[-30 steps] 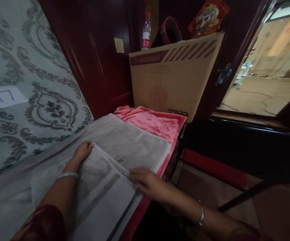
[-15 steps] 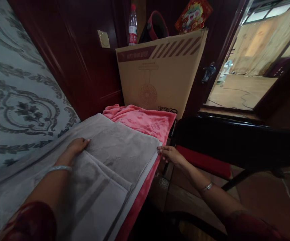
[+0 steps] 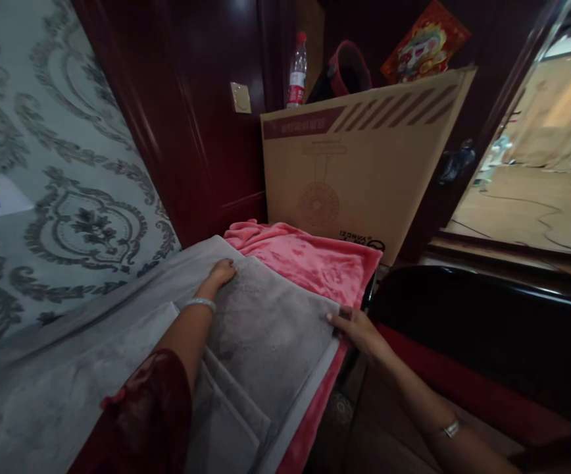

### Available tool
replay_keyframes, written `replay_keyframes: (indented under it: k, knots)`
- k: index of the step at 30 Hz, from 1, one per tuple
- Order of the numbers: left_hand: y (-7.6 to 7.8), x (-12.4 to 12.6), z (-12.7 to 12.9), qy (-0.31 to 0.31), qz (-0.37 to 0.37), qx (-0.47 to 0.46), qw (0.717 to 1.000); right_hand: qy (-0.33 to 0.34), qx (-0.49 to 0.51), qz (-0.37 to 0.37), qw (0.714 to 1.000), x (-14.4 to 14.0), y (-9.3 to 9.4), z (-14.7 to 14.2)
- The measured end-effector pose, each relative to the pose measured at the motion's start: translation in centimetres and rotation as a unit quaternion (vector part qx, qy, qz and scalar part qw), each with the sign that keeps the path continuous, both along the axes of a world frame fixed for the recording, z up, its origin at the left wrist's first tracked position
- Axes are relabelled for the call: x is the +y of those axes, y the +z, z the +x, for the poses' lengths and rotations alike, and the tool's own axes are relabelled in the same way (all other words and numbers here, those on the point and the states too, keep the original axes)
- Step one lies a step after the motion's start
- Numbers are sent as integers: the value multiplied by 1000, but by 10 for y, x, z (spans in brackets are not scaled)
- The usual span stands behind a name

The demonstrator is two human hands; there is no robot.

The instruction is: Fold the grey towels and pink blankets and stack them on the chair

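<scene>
Folded grey plush towel point(image 3: 270, 329): lies on pink fleece blanket point(image 3: 315, 253). Left hand point(image 3: 221, 272) flat, fingers spread at its far corner; right hand point(image 3: 357, 327) pinches its right corner, fingertips partly hidden.

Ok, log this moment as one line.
left hand: flat on grey towel, far corner | right hand: at its right corner | under: pink blanket

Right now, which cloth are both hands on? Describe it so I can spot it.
Start at the big brown cardboard box against the dark wall. Below it lies a pink fleece blanket. The grey folded towel lies over that blanket, left hand on its far corner, right hand at its edge.
</scene>
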State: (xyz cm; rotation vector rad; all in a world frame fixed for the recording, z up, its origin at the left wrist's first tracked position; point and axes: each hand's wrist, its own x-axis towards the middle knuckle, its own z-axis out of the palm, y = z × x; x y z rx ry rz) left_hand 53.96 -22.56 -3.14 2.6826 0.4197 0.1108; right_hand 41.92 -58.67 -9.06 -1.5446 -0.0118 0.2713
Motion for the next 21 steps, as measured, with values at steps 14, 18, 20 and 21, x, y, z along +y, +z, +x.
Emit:
replay_keyframes:
  k: [14, 18, 20, 21]
  knots:
    - [99, 47, -75, -47, -234, -114, 964, -39, -461, -114, 879, 49, 94, -89]
    - [122, 102, -159, -30, -285, -151, 946, 77, -613, -76, 782, 80, 106, -158]
    - [115, 122, -205, 6, -298, -144, 944, 154, -636, -64, 754, 102, 90, -190]
    - [107, 129, -227, 28, -299, -136, 944, 184, -642, -67, 741, 114, 77, -204]
